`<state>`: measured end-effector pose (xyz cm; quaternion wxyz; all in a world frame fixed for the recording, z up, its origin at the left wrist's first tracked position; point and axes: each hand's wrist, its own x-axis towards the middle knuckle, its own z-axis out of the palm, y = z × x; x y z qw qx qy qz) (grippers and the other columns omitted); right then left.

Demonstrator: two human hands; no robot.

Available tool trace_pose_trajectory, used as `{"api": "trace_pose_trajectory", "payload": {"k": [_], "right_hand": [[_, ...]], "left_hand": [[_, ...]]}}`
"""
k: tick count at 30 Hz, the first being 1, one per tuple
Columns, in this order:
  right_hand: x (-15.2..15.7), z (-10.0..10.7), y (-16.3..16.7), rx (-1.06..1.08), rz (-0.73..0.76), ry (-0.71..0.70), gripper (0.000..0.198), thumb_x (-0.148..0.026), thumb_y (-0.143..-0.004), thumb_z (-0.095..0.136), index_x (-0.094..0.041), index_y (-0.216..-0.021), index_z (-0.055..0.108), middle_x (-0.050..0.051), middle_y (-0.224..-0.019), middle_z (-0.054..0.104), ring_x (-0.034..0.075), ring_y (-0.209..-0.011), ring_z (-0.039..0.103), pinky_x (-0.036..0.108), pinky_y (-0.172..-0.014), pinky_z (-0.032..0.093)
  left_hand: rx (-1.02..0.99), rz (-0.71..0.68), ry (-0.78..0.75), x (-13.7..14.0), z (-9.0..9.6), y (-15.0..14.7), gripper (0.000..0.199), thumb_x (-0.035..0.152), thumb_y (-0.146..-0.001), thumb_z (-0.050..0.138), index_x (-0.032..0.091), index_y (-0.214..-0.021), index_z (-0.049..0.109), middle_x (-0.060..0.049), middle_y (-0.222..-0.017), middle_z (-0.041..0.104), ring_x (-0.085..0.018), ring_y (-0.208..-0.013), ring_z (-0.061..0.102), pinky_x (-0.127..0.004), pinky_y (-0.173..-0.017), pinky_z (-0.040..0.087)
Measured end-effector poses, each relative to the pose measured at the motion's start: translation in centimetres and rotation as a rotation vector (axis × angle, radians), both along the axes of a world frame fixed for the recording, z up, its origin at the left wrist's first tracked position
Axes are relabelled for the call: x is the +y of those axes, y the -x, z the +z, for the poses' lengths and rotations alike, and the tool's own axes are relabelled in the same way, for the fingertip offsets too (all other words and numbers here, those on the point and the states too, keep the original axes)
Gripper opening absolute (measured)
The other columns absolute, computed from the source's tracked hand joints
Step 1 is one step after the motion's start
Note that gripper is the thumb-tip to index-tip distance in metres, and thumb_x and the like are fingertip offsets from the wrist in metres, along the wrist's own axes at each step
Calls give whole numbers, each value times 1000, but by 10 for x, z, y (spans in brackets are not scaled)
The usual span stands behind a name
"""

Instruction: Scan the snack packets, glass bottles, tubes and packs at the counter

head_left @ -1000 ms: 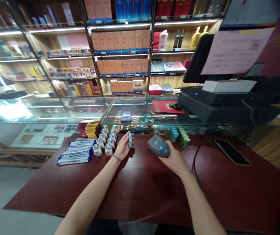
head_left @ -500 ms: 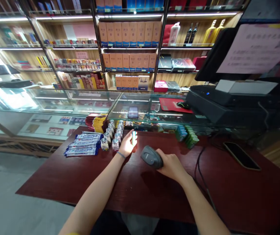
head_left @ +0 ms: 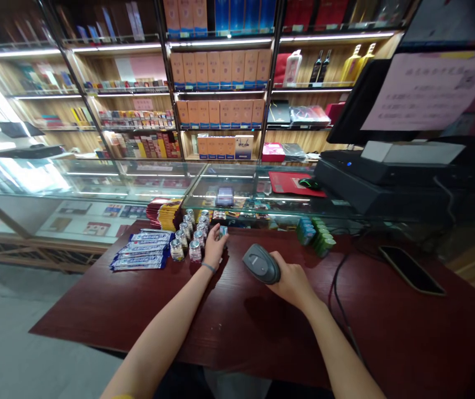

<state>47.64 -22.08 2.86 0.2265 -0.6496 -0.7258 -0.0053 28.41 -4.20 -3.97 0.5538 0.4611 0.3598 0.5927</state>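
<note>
A small, pale-blue, box-shaped pack (head_left: 223,230), partly hidden, sits in the grip of the left hand (head_left: 214,248) over the dark-red wooden tabletop (head_left: 229,316); the right hand (head_left: 292,278) is wrapped round a dark-grey plastic handheld scanner (head_left: 261,264), nearby.

Jars (head_left: 195,252) between packets (head_left: 141,252) and scanner (head_left: 261,262) (phone (head_left: 412,270) farther right), display counter (head_left: 216,176) behind.

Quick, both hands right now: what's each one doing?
Left hand: closed on a small pack, mostly hidden by the hand.
Right hand: closed around a dark grey handheld scanner.
</note>
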Motion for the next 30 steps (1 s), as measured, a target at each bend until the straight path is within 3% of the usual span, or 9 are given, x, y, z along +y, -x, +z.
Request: {"api": "trace_pose_trajectory", "payload": {"k": [2,5,12,16,23,30], "right_hand": [[0,0,-2,32,-17,-31,38,-31,-75,65,-27,-109,49,0,-78,76,28,-70,74,28,-55,37],[0,-1,-5,75,-41,-67,35,-32,-75,63,-28,-107,50,0,-75,75,29,-69,74,28,-55,39],[-2,-2,-9,133,-72,-115,32,-31,-75,62,-30,-105,51,-1,-72,74,30,-69,74,28,-55,39],[-2,-3,-14,136,-89,-165,32,-31,-75,64,-29,-105,52,-1,-71,73,28,-64,73,27,-53,39],[-4,-3,-21,206,-41,-178,37,-27,-76,60,-30,-111,47,-1,-75,73,29,-67,74,28,-53,40],[-7,1,-21,275,-21,-169,39,-23,-72,61,-29,-109,48,0,-76,73,26,-64,73,27,-54,42]], "left_hand": [[110,84,-89,6,-3,-2,46,22,-78,74,18,-122,59,-11,-120,68,-20,-116,62,-39,-108,44],[263,165,-184,12,-4,-7,40,24,-79,73,19,-116,59,-10,-112,69,-21,-111,65,-41,-104,45],[475,362,-255,30,0,-28,35,19,-80,70,20,-113,58,-9,-111,65,-22,-106,63,-42,-101,45],[509,497,-259,46,1,-37,32,15,-80,68,19,-109,58,-9,-112,58,-24,-113,57,-43,-105,42],[543,555,-197,68,1,-46,33,14,-83,64,17,-114,53,-12,-118,56,-24,-117,54,-44,-108,39],[515,603,-190,77,-3,-48,29,13,-80,68,18,-105,54,-11,-112,57,-25,-116,54,-44,-107,39]]}}
